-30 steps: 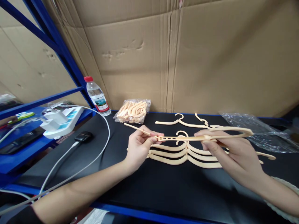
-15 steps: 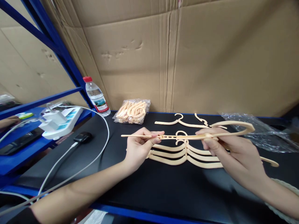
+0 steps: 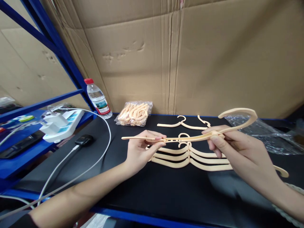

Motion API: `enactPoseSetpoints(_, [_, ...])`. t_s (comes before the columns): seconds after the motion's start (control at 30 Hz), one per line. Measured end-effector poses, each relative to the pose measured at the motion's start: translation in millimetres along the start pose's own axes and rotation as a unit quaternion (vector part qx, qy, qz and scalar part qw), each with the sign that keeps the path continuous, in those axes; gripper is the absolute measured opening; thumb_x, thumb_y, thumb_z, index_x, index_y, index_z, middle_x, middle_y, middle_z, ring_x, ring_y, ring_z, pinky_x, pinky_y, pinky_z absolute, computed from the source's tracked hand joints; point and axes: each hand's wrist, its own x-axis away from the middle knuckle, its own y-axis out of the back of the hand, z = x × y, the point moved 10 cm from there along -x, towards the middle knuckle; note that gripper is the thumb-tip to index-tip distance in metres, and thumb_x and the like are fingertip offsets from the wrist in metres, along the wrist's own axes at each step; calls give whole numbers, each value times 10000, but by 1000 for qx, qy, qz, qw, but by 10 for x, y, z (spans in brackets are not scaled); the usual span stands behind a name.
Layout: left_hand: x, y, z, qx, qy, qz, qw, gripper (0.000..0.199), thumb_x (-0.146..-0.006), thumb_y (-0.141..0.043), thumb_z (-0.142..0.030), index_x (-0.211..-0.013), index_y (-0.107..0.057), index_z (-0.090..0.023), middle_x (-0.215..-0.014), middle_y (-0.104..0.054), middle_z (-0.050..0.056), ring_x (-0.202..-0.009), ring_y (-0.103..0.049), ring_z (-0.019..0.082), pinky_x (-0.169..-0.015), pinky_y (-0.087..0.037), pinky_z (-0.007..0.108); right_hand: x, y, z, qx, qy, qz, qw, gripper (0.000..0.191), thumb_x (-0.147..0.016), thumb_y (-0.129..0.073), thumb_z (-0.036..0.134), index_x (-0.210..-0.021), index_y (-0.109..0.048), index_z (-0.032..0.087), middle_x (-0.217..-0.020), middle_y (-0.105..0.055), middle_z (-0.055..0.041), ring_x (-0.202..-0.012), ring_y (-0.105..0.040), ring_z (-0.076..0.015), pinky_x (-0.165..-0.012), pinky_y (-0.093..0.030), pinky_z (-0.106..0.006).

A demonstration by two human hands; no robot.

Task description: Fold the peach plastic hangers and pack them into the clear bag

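Observation:
Held up between both hands is a beige plastic folding hanger (image 3: 187, 138), its slotted arm running level from hand to hand. My left hand (image 3: 142, 151) pinches the arm's far end, where a thin strip sticks out to the left. My right hand (image 3: 239, 155) grips the joint below the big curved hook; the other arm is partly hidden behind it, its tip showing past the wrist. Under the held one, several beige hangers (image 3: 171, 165) lie stacked on the black tabletop (image 3: 152, 193). Behind them lie another hanger (image 3: 181, 123) and a loose curved hanger part (image 3: 203, 121).
A clear bag of hanger parts (image 3: 135, 114) and a red-capped water bottle (image 3: 98, 99) stand at the back. On the right lies crumpled clear plastic (image 3: 273, 136). At left are a power strip (image 3: 68, 125), a black charger (image 3: 84, 139) and a white cable (image 3: 110, 133). Cardboard (image 3: 213, 57) rises behind.
My right hand has turned the hanger so that its hook tilts higher. The hand has shifted slightly right. My left hand keeps its pinch almost in place.

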Motion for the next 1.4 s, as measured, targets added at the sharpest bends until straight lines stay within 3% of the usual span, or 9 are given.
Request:
enactPoseSetpoints(0.2, [3,9,-114,-24,-38,5,999,125,-716,-786,-126,-723,-667,-166,-780,-739,72,-795,-727,233,-704,-599,333,-11,-33,-32,-25,-21,20,999,343,-931,-520,431,-691,-608,202,-639,-608,-11,-513,-530,-134,-468,-410,-257])
enactPoseSetpoints(0.4, [-32,18,-115,-55,-16,16,998,111,-746,-765,-143,-709,-665,-174,-799,-740,76,-794,-726,236,-670,-590,325,-3,-61,-43,-28,-33,43,998,356,-943,-500,434,-692,-590,199,-631,-595,-11,-522,-511,-134,-480,-394,-262])
enactPoseSetpoints(0.6, [-136,-80,-115,-72,-11,96,993,113,-703,-793,-143,-646,-698,-162,-703,-720,78,-737,-713,229,-667,-580,320,3,-47,-10,-36,4,24,999,294,-934,-535,390,-731,-620,195,-714,-626,-18,-564,-539,-136,-511,-412,-264])
enactPoseSetpoints(0.77, [-156,-72,-109,-54,2,95,994,117,-705,-783,-116,-638,-697,-159,-699,-722,70,-733,-716,209,-667,-584,286,11,-57,2,-47,11,24,999,283,-940,-526,371,-734,-617,199,-673,-603,-13,-542,-522,-132,-481,-406,-253])
enactPoseSetpoints(0.87, [-127,-66,-46,-26,35,85,995,106,-716,-775,-115,-687,-682,-157,-728,-729,55,-722,-725,203,-652,-593,273,-23,-59,6,-29,17,34,999,262,-945,-508,386,-801,-619,198,-672,-604,-13,-526,-530,-127,-471,-411,-247])
enactPoseSetpoints(1.0, [-122,6,148,-3,124,49,991,139,-707,-796,-159,-714,-660,-135,-747,-736,49,-616,-717,173,-605,-593,248,-149,-125,-141,-23,-3,102,994,281,-934,-514,422,-1094,-566,197,-657,-590,15,-480,-533,-122,-465,-438,-246])
enactPoseSetpoints(1.13, [-169,140,349,31,183,-8,983,204,-665,-837,-196,-744,-661,-129,-724,-725,23,-626,-716,150,-627,-581,205,-265,-168,-330,21,-1,187,982,233,-895,-566,414,-948,-613,192,-629,-567,21,-496,-517,-116,-463,-414,-237])
enactPoseSetpoints(1.4, [-225,297,655,89,281,-46,955,235,-679,-813,-300,-791,-714,-119,-773,-719,41,-700,-702,128,-568,-539,148,-314,-223,-661,-10,-72,258,963,203,-858,-574,371,-842,-608,171,-691,-605,-7,-508,-537,-102,-451,-421,-215])
